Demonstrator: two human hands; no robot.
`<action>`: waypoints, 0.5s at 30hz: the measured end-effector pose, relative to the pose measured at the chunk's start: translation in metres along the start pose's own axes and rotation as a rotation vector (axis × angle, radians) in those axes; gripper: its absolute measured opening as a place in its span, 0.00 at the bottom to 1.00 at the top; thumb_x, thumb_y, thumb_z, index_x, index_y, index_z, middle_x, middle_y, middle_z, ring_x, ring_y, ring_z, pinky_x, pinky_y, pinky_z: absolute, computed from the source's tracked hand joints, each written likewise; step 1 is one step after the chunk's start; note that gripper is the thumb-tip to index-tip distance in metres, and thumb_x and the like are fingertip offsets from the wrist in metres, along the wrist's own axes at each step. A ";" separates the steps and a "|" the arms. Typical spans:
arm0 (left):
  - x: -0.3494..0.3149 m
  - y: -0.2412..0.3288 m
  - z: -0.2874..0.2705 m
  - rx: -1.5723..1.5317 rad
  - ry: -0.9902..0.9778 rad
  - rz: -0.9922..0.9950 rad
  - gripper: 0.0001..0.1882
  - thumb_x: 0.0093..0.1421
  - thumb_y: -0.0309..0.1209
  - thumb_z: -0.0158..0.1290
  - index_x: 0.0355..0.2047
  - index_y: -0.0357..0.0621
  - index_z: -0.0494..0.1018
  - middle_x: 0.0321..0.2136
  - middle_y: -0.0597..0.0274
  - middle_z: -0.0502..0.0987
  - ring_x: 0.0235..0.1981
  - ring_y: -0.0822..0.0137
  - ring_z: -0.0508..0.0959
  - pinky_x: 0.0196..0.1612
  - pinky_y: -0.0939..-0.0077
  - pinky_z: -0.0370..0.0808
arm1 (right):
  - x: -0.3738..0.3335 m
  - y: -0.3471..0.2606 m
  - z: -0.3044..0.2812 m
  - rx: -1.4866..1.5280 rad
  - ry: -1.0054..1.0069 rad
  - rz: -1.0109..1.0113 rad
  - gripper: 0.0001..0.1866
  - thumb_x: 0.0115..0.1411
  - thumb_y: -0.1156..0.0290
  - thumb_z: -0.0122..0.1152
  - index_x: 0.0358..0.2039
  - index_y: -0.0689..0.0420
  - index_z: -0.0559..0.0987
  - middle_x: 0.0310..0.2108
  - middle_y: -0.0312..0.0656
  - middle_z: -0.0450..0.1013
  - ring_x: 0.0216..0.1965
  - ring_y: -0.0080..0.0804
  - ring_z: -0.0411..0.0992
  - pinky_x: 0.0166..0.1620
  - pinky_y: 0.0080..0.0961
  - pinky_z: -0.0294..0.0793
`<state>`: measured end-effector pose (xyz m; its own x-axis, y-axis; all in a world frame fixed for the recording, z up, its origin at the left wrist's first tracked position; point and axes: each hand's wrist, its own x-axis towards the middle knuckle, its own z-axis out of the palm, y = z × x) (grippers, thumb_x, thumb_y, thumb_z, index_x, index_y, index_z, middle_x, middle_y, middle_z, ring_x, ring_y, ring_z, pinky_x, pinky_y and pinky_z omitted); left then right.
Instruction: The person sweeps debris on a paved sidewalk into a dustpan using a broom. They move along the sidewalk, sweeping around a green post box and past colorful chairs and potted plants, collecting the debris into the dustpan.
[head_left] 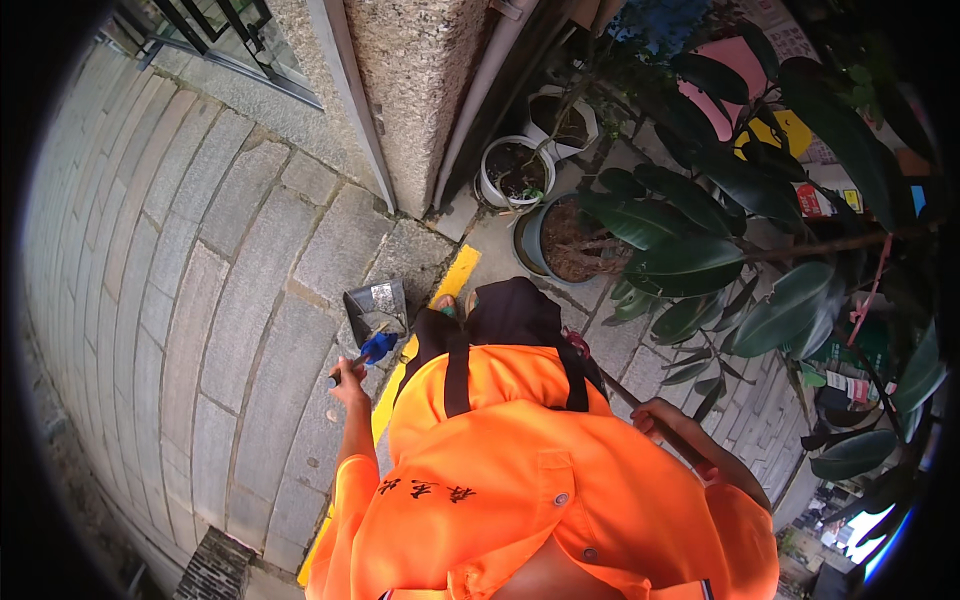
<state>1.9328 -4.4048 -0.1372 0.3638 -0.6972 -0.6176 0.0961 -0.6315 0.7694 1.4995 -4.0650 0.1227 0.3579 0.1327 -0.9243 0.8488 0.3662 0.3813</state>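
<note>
My left hand [350, 382] is closed around the dark handle of a long-handled dustpan [378, 298]. The grey pan is down on the paving by the yellow line, with some pale litter inside. A bunched blue piece [379, 347], maybe cloth or plastic, is at the handle just beyond my fingers. On the other side, my right hand [658, 416] grips a long dark pole [690, 448] that slants past my hip. The pole's lower end is hidden behind my body, so its kind does not show. Orange clothing [500, 450] covers my torso and arms.
A yellow painted line [457, 275] crosses the stone paving [270, 330]. A rough stone pillar [415, 100] with a pipe rises ahead. To its right stand white plant pots [490, 185], a grey-green pot [535, 240] and a large-leaved plant [690, 260] reaching close to my right side.
</note>
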 end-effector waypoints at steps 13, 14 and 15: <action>0.028 0.002 0.029 -0.014 -0.095 0.077 0.10 0.53 0.34 0.53 0.23 0.40 0.68 0.19 0.58 0.73 0.16 0.71 0.73 0.17 0.81 0.72 | 0.030 0.021 -0.027 -0.009 0.094 -0.202 0.12 0.51 0.73 0.47 0.13 0.53 0.61 0.11 0.31 0.57 0.11 0.19 0.55 0.14 0.14 0.51; 0.030 0.003 0.031 -0.021 -0.095 0.086 0.10 0.54 0.33 0.52 0.23 0.40 0.68 0.19 0.58 0.73 0.15 0.71 0.73 0.17 0.81 0.72 | 0.038 0.022 -0.032 -0.015 0.112 -0.234 0.12 0.51 0.73 0.47 0.13 0.53 0.61 0.12 0.31 0.57 0.11 0.19 0.55 0.14 0.14 0.52; 0.032 0.003 0.034 -0.029 -0.096 0.096 0.10 0.54 0.33 0.52 0.23 0.40 0.68 0.18 0.58 0.73 0.15 0.71 0.72 0.16 0.81 0.72 | 0.048 0.021 -0.042 -0.026 0.109 -0.218 0.11 0.51 0.71 0.47 0.14 0.54 0.61 0.13 0.31 0.57 0.11 0.19 0.55 0.14 0.12 0.52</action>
<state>1.9130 -4.4412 -0.1603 0.2820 -0.7841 -0.5529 0.0925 -0.5514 0.8291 1.5180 -4.0122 0.0858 0.1215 0.1461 -0.9818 0.8906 0.4207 0.1729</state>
